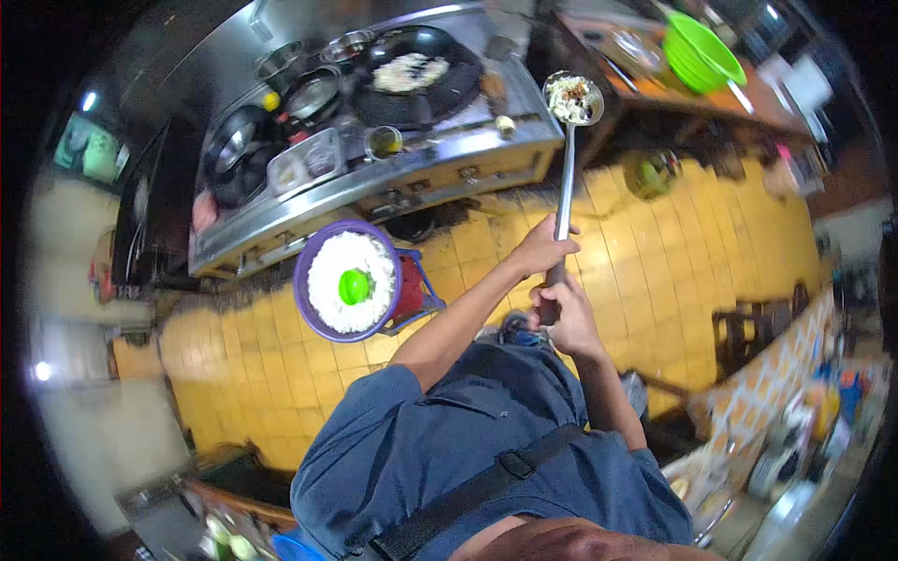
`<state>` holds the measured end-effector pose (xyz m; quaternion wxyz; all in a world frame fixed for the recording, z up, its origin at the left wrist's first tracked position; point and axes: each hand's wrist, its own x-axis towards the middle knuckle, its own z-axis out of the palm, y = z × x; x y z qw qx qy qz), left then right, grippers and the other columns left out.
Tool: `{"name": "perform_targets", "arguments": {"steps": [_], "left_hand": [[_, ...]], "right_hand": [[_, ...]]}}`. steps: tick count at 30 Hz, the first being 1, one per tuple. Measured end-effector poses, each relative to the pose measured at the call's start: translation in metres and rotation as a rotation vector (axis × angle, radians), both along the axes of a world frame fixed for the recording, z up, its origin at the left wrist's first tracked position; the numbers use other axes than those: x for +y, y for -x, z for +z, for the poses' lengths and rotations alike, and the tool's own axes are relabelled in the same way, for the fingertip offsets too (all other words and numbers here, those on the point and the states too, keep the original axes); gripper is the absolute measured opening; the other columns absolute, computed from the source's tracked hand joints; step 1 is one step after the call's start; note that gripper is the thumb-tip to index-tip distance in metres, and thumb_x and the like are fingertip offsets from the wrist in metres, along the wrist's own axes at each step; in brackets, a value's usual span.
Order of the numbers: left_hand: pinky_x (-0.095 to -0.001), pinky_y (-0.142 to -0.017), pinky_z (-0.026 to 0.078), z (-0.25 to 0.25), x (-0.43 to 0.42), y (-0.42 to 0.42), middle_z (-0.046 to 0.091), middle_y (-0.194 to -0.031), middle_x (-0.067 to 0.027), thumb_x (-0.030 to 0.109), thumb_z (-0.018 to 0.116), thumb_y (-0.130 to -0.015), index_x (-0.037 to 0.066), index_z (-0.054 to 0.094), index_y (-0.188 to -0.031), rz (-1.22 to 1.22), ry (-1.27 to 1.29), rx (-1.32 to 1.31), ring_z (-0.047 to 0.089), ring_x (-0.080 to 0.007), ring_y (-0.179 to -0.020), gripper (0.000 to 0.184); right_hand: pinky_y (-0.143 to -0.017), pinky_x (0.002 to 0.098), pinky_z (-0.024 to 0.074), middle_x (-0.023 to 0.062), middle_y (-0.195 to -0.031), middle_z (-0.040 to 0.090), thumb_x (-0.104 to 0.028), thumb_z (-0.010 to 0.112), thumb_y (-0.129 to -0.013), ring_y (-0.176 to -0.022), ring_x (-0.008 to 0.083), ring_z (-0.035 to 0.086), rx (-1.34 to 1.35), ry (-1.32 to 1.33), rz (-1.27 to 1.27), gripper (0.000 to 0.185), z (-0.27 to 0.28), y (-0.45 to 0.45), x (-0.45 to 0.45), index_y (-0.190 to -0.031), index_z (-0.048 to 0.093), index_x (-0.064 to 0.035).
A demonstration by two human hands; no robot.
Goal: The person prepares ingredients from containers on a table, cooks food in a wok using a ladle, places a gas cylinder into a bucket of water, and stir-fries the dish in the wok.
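My left hand (pixel 544 251) is closed around the metal handle of a long ladle (pixel 567 178). Lower down, my right hand (pixel 569 316) grips the dark end of the same handle. Pale chopped food with brown and dark bits (pixel 571 96) lies in the ladle's round bowl, which is held out past the stove's right end. On the stove, a large black wok (pixel 416 107) has a pale, egg-like mass (pixel 410 72) in it. To the left of my arms stands a purple tub (pixel 301 290) of white rice (pixel 348 257), with a green bowl (pixel 354 287) resting on the rice.
The steel stove (pixel 524 154) also bears several pans, a clear container (pixel 307 164) and a cup of yellowish liquid (pixel 383 142). A green basin (pixel 697 56) sits on a wooden table (pixel 613 51) at upper right. Yellow tiles (pixel 468 271) cover the floor. A dark stool (pixel 748 332) stands at right.
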<state>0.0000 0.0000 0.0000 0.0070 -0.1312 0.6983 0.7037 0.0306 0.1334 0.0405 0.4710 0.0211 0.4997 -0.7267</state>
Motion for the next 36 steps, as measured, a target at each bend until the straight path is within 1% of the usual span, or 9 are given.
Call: {"name": "perform_targets", "arguments": {"steps": [7, 14, 19, 25, 28, 29, 30, 31, 36], "left_hand": [[-0.0246, -0.068, 0.044, 0.012, -0.151, -0.028, 0.055, -0.087, -0.0045, 0.016, 0.057, -0.084, 0.004, 0.048, -0.105, 0.795, -0.09, 0.228, 0.053, -0.0115, -0.077, 0.027], [-0.022, -0.047, 0.034, -0.15, -0.134, -0.218, 0.044, -0.055, 0.0024, 0.022, 0.055, -0.082, 0.006, 0.052, -0.063, 0.926, 0.298, -0.365, 0.042, -0.0068, -0.051, 0.026], [-0.027, -0.045, 0.043, -0.249, -0.033, -0.336, 0.049, -0.058, -0.0029, 0.021, 0.059, -0.079, 0.008, 0.05, -0.07, 1.451, -0.521, -0.703, 0.045, -0.0127, -0.048, 0.018], [-0.0294, -0.046, 0.047, -0.261, -0.017, -0.289, 0.058, -0.068, -0.0093, 0.023, 0.066, -0.073, 0.005, 0.058, -0.086, 1.264, -0.207, -0.886, 0.055, -0.0184, -0.054, 0.023], [-0.0293, -0.042, 0.043, -0.271, -0.05, -0.211, 0.058, -0.062, -0.0051, 0.017, 0.066, -0.073, 0.006, 0.057, -0.094, 0.945, 0.288, -0.633, 0.056, -0.0136, -0.053, 0.025], [-0.0289, -0.051, 0.047, -0.223, -0.077, -0.157, 0.062, -0.078, -0.0101, 0.018, 0.069, -0.071, 0.007, 0.056, -0.102, 0.865, -0.008, -0.774, 0.059, -0.0148, -0.06, 0.035], [-0.0286, -0.061, 0.049, -0.237, -0.084, -0.136, 0.058, -0.099, -0.0149, 0.018, 0.071, -0.069, 0.008, 0.053, -0.11, 0.688, 0.672, -0.311, 0.06, -0.0156, -0.067, 0.046], [-0.0282, -0.062, 0.05, -0.237, -0.094, -0.109, 0.055, -0.105, -0.0154, 0.018, 0.072, -0.068, 0.008, 0.052, -0.112, 0.629, 0.755, -0.271, 0.06, -0.016, -0.069, 0.049], [-0.0273, -0.06, 0.05, -0.181, -0.12, -0.062, 0.054, -0.105, -0.0116, 0.015, 0.072, -0.066, 0.007, 0.05, -0.114, 0.572, 0.268, -0.261, 0.059, -0.0171, -0.061, 0.053]], "right_hand": [[-0.037, 0.0233, 0.0302, 0.0036, -0.057, 0.04, -0.009, 0.043, -0.075, -0.043, 0.0116, 0.037, -0.082, 0.131, 0.22, 0.003, 0.0, 0.148, -0.203, -0.075, 0.041, -0.0081], [-0.039, 0.0237, 0.0316, 0.0035, -0.057, 0.043, -0.01, 0.05, -0.077, -0.047, 0.0124, 0.042, -0.258, 0.134, 0.476, 0.012, -0.063, 0.248, -0.362, -0.069, 0.043, -0.0069], [-0.063, 0.0315, 0.0502, 0.0108, -0.076, 0.061, -0.024, 0.056, -0.082, -0.069, 0.0203, 0.059, 0.081, -0.09, 0.603, 0.026, -0.07, 0.332, -0.341, -0.098, 0.057, -0.0033], [-0.068, 0.0406, 0.0461, 0.0167, -0.087, 0.06, -0.026, 0.05, -0.082, -0.079, 0.0302, 0.059, 1.717, -1.06, 0.086, 0.026, -0.19, 0.623, -0.24, -0.088, 0.058, -0.0017], [-0.077, 0.0446, 0.0441, 0.0191, -0.101, 0.058, -0.031, 0.051, -0.08, -0.093, 0.0367, 0.055, 1.501, -1.502, 0.176, 0.035, -0.159, 0.62, -0.21, -0.101, 0.055, -0.0029], [-0.08, 0.0473, 0.0416, 0.0206, -0.105, 0.056, -0.032, 0.047, -0.082, -0.095, 0.0383, 0.054, 1.754, -1.403, 0.212, 0.04, -0.206, 0.666, -0.181, -0.11, 0.049, -0.0031], [-0.081, 0.0477, 0.0407, 0.0213, -0.104, 0.056, -0.03, 0.046, -0.083, -0.095, 0.0384, 0.054, 1.799, -1.42, 0.218, 0.039, -0.226, 0.687, -0.168, -0.112, 0.048, -0.003], [-0.082, 0.048, 0.0398, 0.0219, -0.104, 0.056, -0.028, 0.044, -0.084, -0.094, 0.0386, 0.054, 1.843, -1.435, 0.216, 0.039, -0.231, 0.698, -0.171, -0.113, 0.046, -0.0028], [-0.074, 0.0456, 0.0438, 0.0219, -0.093, 0.059, -0.018, 0.043, -0.083, -0.086, 0.0379, 0.056, 1.789, -1.418, 0.248, 0.032, -0.193, 0.675, -0.182, -0.111, 0.048, -0.0032]]}}
